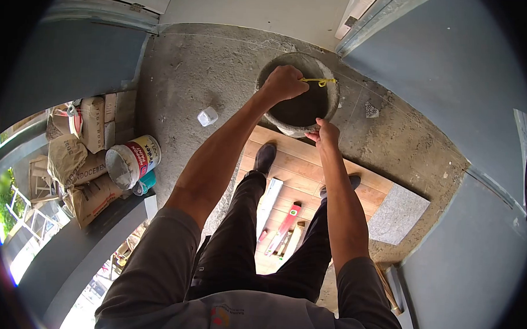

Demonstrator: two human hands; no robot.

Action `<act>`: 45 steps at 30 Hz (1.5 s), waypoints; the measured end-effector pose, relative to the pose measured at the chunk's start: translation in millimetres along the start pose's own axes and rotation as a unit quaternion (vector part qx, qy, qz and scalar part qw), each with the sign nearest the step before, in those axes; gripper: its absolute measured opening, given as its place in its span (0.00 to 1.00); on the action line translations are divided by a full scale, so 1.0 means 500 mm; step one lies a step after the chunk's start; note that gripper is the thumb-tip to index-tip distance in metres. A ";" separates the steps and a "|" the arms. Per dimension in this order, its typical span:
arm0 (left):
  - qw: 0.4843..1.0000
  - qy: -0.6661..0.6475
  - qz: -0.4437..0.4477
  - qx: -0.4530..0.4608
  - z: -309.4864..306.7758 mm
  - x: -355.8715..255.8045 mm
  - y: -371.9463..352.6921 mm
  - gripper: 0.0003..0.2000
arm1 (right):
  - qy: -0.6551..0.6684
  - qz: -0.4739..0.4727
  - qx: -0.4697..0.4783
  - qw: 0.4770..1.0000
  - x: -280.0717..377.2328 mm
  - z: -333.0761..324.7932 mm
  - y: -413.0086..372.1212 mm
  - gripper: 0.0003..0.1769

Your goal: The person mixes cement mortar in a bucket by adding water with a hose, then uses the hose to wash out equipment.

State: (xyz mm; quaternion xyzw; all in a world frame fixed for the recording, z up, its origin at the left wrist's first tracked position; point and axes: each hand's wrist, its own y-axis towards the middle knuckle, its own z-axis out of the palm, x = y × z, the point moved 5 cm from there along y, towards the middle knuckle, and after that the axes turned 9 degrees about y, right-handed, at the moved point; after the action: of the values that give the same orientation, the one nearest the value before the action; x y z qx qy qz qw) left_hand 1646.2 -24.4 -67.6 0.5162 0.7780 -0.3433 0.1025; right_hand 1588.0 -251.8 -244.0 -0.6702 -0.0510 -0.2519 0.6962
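Two holds I make out remotely: left hand (288,84) clenched on the yellow cord (322,82), right hand (327,134) grasping the bucket (336,97) by its near rim (spread, I'd guess, to steady it).

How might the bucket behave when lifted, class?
The bucket is probably heavy, since grey mix appears to sit inside. Its yellow cord looks thin, so likely floppy. Lifted by the left hand on that cord alone, it could swing or tip.
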 end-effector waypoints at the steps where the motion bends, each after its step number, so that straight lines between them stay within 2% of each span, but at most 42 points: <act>1: 1.000 0.005 0.000 -0.006 -0.006 0.010 0.004 0.13 | 0.004 0.003 0.003 1.000 -0.002 0.016 0.001 0.12; 10: 0.999 0.006 -0.028 -0.018 -0.065 0.088 -0.010 0.13 | -0.018 -0.006 0.030 0.999 -0.028 0.111 0.003 0.11; 16: 0.999 -0.002 -0.017 -0.033 -0.084 0.104 -0.019 0.13 | -0.004 0.000 0.056 0.998 -0.050 0.119 -0.002 0.10; 26: 0.999 -0.007 -0.028 -0.014 -0.090 0.133 -0.014 0.13 | -0.018 -0.010 0.036 0.999 -0.055 0.130 -0.027 0.13; 28: 0.999 0.023 0.000 -0.035 -0.088 0.137 -0.006 0.13 | -0.010 -0.021 0.035 0.999 -0.060 0.130 -0.013 0.13; 29: 0.998 0.036 0.019 -0.045 -0.083 0.133 0.002 0.13 | -0.001 -0.023 0.036 0.999 -0.059 0.125 -0.004 0.16; 32: 1.000 0.016 0.003 -0.020 -0.079 0.125 0.012 0.13 | 0.015 -0.009 0.044 0.999 -0.064 0.135 -0.006 0.26; 36: 0.999 0.032 0.030 -0.016 -0.052 0.104 0.026 0.13 | 0.040 -0.015 0.028 0.999 -0.073 0.124 -0.004 0.23; 40: 0.998 0.042 0.027 -0.028 -0.042 0.099 0.007 0.14 | 0.022 -0.014 0.068 0.997 -0.077 0.087 0.010 0.18; 43: 1.000 0.005 0.009 -0.003 -0.047 0.090 -0.007 0.13 | 0.005 -0.028 0.073 0.997 -0.053 0.071 0.000 0.16; 45: 1.000 -0.013 0.001 -0.017 -0.042 0.099 -0.009 0.13 | -0.010 -0.023 0.058 0.998 -0.044 0.061 0.007 0.16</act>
State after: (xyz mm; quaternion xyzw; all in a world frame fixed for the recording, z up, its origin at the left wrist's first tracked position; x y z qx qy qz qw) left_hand 1624.3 24.2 -75.6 0.5109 0.7817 -0.3364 0.1214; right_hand 1578.6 -216.5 -253.2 -0.6299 -0.0881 -0.2577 0.7274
